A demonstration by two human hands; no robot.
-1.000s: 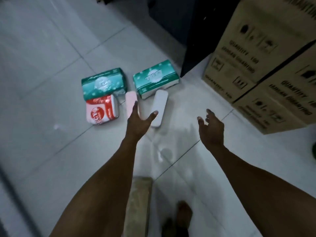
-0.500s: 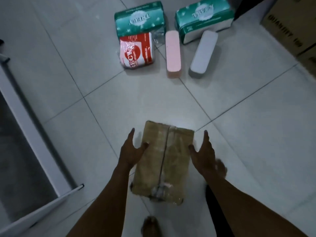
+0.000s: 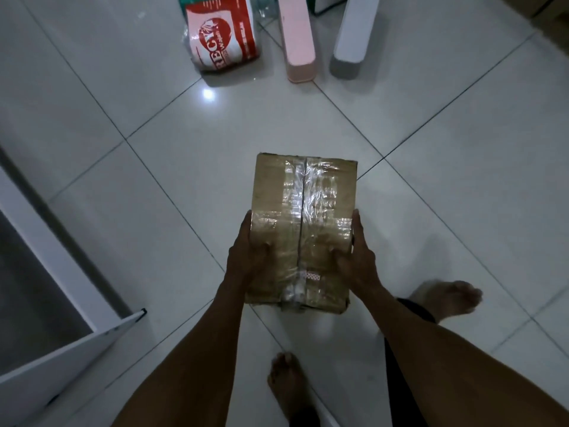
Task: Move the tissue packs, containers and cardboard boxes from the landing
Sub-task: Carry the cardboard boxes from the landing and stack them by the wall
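Note:
A taped brown cardboard box (image 3: 303, 192) sits low over the white tiled floor in the middle of the view. My left hand (image 3: 246, 257) grips its left side with the thumb on top. My right hand (image 3: 357, 257) grips its right side the same way. Whether the box touches the floor I cannot tell. At the top edge lie a red and white tissue pack (image 3: 221, 35), a pink container (image 3: 297, 38) and a grey-white container (image 3: 351, 38), side by side on the tiles.
A white frame with a dark panel (image 3: 61, 291) runs along the left edge of the floor. My bare feet (image 3: 289, 386) stand below and to the right of the box. A corner of a green pack (image 3: 314, 4) peeks in at the top.
My hands went from hovering near the tissue packs to the sides of the cardboard box and have closed on it. The view has tilted down and moved closer to the box.

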